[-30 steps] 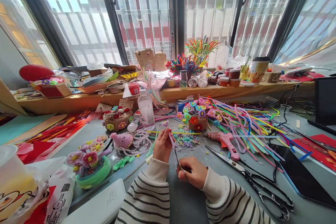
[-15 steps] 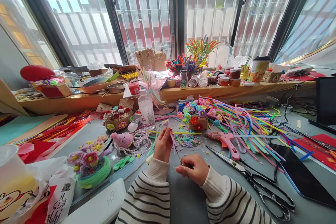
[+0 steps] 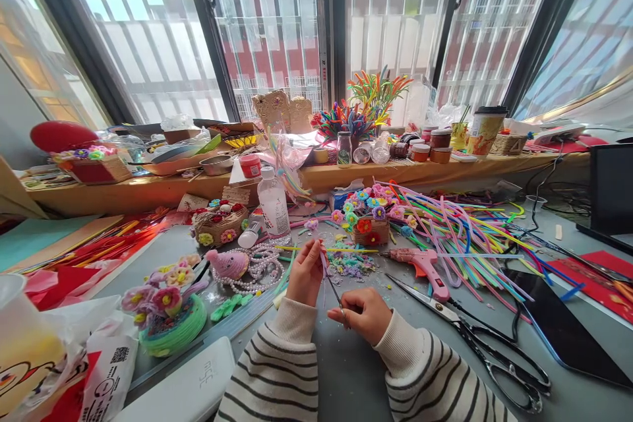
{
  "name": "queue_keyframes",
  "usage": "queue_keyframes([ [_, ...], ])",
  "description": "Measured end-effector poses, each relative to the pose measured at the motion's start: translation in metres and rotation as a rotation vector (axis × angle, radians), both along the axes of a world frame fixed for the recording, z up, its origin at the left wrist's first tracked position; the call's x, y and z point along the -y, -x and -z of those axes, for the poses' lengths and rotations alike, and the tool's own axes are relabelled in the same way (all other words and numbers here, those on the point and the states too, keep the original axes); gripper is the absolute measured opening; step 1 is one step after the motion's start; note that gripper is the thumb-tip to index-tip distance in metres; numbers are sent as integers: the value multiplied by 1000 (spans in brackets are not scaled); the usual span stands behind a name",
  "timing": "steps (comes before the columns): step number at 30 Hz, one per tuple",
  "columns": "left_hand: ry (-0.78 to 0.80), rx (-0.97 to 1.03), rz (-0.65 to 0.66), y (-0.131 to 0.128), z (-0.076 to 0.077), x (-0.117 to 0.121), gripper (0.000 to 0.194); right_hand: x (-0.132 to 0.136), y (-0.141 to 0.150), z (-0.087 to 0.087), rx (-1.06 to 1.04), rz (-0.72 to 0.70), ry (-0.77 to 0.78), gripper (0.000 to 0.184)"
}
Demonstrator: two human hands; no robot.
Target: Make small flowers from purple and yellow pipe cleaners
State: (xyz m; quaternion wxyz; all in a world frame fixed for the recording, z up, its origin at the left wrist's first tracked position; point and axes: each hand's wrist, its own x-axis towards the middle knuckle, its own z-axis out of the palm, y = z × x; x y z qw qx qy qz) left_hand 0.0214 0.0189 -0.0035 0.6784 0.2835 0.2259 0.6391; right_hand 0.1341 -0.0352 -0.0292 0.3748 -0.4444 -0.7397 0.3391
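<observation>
My left hand [image 3: 303,275] is closed, pinching a thin lilac pipe cleaner [image 3: 324,264] whose strands hang below the fingertips. Just beyond those fingertips shows a small lilac flower [image 3: 311,225]; I cannot tell whether it is joined to the held piece. My right hand [image 3: 364,314] is wrapped around small scissors [image 3: 333,290], their dark, slim blades pointing up and left at the lilac strands. Fingers cover most of the handles. Behind the hands lie colourful fuzzy clippings [image 3: 349,262] and a pink glue gun [image 3: 426,269].
Large scissors [image 3: 462,326] and a black phone [image 3: 568,330] lie at the right, near a heap of pipe cleaners [image 3: 475,237]. Leftward are a water bottle [image 3: 273,208], bead strings [image 3: 267,267], a green flower pot [image 3: 173,330] and a white power bank [image 3: 182,386].
The scissor blades stand slightly higher and closer to my left fingers. My left hand has tipped a little, and the lilac flower shows farther from its fingertips. The view has shifted slightly.
</observation>
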Motion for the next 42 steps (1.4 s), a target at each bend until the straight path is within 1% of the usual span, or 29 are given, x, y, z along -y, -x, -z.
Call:
queue_keyframes([
  [3, 3, 12, 25, -1, -1, 1, 19, 2, -1, -2, -12, -29, 23, 45],
  [7, -7, 3, 98, -2, -3, 4, 17, 3, -3, -1, -19, -84, -6, 51],
  [12, -24, -17, 147, -3, -3, 7, 12, 2, -2, 2, -12, -78, -13, 52],
  [18, -20, 18, 122, -2, 0, 3, 13, 0, -2, 1, -23, 0, -62, 47],
  [22, -22, 73, 60, 0, 5, -1, 14, -1, -2, -1, -35, 46, -72, 46],
  [27, -3, 63, 43, 1, 5, -2, 14, -1, -2, 1, -30, 42, -31, 46],
  [31, -2, 73, 56, 1, 3, -1, 14, 0, -2, 1, -53, 51, 1, 52],
  [33, -2, 67, 75, 1, 2, 0, 15, 0, -2, 2, -39, 26, -6, 56],
  [38, 10, 14, 112, -2, 0, 2, 17, 1, 0, 2, 10, -114, 11, 63],
  [42, 4, -55, 139, -4, 1, 3, 17, 2, 0, 0, 0, -114, 16, 64],
])
